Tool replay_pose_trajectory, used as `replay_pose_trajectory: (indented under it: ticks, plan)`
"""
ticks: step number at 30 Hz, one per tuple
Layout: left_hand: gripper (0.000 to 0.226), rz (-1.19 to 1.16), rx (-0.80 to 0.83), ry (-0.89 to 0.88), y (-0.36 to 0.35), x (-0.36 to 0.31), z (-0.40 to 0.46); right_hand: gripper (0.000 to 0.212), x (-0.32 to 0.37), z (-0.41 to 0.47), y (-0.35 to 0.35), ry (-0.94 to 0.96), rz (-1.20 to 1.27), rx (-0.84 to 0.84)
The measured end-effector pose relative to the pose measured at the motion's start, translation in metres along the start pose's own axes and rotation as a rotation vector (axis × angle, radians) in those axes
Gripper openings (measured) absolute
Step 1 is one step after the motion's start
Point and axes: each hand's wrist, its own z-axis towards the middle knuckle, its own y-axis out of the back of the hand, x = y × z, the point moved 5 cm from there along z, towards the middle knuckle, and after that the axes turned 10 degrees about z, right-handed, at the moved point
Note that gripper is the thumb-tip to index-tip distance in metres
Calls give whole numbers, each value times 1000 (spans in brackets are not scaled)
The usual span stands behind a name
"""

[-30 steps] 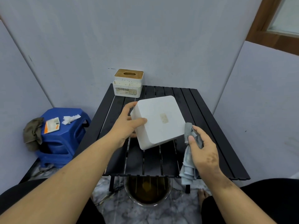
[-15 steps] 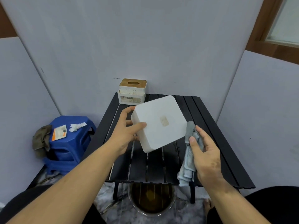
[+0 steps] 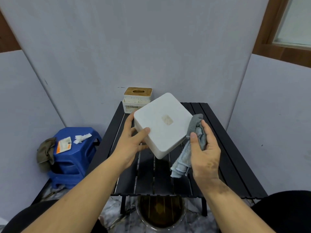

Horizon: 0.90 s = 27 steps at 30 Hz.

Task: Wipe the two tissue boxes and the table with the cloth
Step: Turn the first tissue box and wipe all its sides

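Note:
My left hand [image 3: 130, 142] grips a plain white tissue box [image 3: 161, 123] by its left corner, holding it tilted above the black slatted table [image 3: 223, 153] with a flat face and a small worn sticker mark toward me. A grey cloth [image 3: 196, 132] is bunched in my right hand [image 3: 204, 148]; its top touches the box's right edge and its tail hangs down toward the slats. A second tissue box [image 3: 137, 98], white with a wooden slotted lid, stands at the table's far left corner, partly hidden behind the held box.
A blue plastic stool [image 3: 74, 158] stands left of the table with an olive rag, a packet and crumpled tissue on it. A glass bowl [image 3: 161, 216] sits on the floor under the table's near edge. Grey panels close in behind and to the sides.
The white box has been lifted slightly and brought nearer me. My right hand with the cloth has risen to the box's right edge. The head view has tipped upward.

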Motion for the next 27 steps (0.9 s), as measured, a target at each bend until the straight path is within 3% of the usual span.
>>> replay_pose_trajectory:
  ticks: [9, 16, 21, 27]
  plan:
    - [64, -3, -23, 7, 6, 3, -2, 41, -9, 8, 8, -67, -13, 69]
    - [82, 429, -10, -237, 15, -15, -6, 38, -20, 17, 22, -156, -25, 109]
    - [83, 595, 81, -343, 19, -18, -10, 38, -6, 26, 27, -125, -98, 131]
    - [80, 712, 213, -354, 19, -12, -10, 41, 35, 44, 7, 12, -232, 387]
